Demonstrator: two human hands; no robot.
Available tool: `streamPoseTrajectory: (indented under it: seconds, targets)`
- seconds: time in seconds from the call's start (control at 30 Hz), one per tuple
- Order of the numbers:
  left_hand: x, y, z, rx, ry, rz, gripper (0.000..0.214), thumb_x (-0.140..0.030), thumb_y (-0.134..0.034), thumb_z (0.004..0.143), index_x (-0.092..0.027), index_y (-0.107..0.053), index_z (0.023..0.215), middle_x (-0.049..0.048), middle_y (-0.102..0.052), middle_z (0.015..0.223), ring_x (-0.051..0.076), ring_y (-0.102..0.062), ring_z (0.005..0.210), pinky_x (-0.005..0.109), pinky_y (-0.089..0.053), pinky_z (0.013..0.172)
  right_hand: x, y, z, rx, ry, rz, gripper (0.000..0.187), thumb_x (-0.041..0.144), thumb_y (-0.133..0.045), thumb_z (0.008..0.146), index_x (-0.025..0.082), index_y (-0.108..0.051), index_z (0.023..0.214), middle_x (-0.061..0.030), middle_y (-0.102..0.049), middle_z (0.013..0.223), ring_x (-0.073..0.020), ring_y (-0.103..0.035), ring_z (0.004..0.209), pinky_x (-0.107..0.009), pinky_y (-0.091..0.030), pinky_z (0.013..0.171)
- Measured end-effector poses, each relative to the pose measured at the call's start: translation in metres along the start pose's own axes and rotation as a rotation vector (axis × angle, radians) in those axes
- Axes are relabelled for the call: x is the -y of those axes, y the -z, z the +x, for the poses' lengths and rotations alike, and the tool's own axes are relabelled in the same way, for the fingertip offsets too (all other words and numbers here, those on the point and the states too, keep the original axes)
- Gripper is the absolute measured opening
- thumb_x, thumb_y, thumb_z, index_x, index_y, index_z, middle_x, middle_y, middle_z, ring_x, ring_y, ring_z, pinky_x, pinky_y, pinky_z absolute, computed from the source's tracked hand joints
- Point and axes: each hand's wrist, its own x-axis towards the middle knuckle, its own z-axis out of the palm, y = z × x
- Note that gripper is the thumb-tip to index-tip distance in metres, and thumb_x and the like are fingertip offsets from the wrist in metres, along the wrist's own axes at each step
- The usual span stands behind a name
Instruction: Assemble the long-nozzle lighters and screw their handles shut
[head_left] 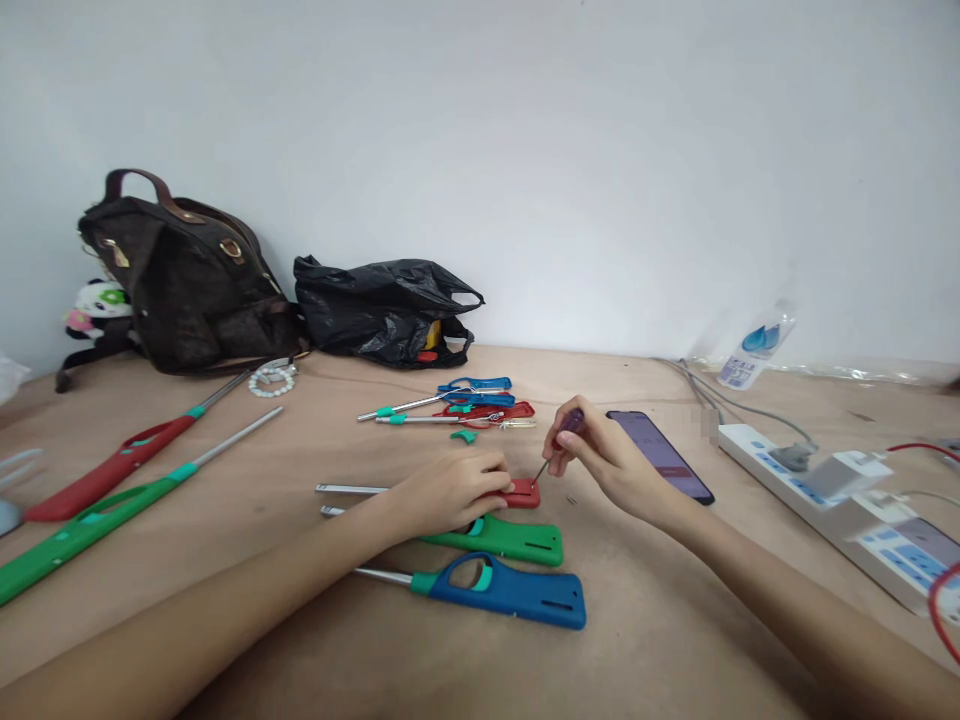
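Observation:
My left hand (465, 488) presses down on a red long-nosed lighter (523, 493), its fingers closed over the handle; most of that handle is hidden beneath them. In my right hand (600, 455) is a screwdriver (570, 425) with a dark purple handle, tilted so its tip meets the end of the red handle. Just nearer to me lie a green lighter (525, 540) and a blue lighter (525, 595), side by side. Farther back are opened blue lighter parts (480, 393) and red lighter parts (517, 410), with a loose teal trigger (464, 436) near them.
At the left lie another red lighter (124, 465) and green lighter (97, 530). A brown backpack (195, 280), a black plastic bag (375, 310) and a bead bracelet (271, 377) are behind. On the right are a phone (660, 455), a power strip (810, 515) and a bottle (757, 345).

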Motion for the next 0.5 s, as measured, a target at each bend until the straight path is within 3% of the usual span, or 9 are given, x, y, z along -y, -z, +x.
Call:
streamPoseTrajectory:
  seconds: [0.23,0.4,0.5]
  targets:
    - [0.0,0.0,0.001,-0.006,-0.006,-0.009,0.018,-0.026,-0.045,0.096,-0.017,-0.061,0.093,0.0057,-0.062,0.096,0.017,-0.059,0.079,0.026,-0.042,0.07,0.004,0.0,0.012,0.014,0.019,-0.249,0.014,0.031,-0.041,0.097,0.022,-0.04,0.107,-0.0004,-0.063,0.074,-0.0153,-0.062,0.065,-0.028,-0.048,0.061]
    - [0.0,-0.001,0.0,-0.006,-0.015,0.002,0.022,-0.028,-0.043,0.098,-0.017,-0.062,0.094,0.0062,-0.064,0.093,0.019,-0.06,0.083,0.027,-0.043,0.071,0.017,0.001,0.029,0.063,0.118,-0.75,0.016,0.035,-0.054,0.091,0.021,-0.047,0.09,0.0009,-0.059,0.065,-0.0153,-0.055,0.056,-0.024,-0.034,0.051]
    - [0.001,-0.002,-0.001,-0.012,-0.012,-0.008,0.023,-0.028,-0.042,0.098,-0.018,-0.062,0.093,0.0057,-0.064,0.092,0.019,-0.06,0.083,0.027,-0.043,0.07,0.03,-0.002,0.034,0.091,0.193,-1.06,0.019,0.036,-0.058,0.089,0.019,-0.05,0.086,-0.0031,-0.061,0.07,-0.0186,-0.056,0.061,-0.026,-0.03,0.052]
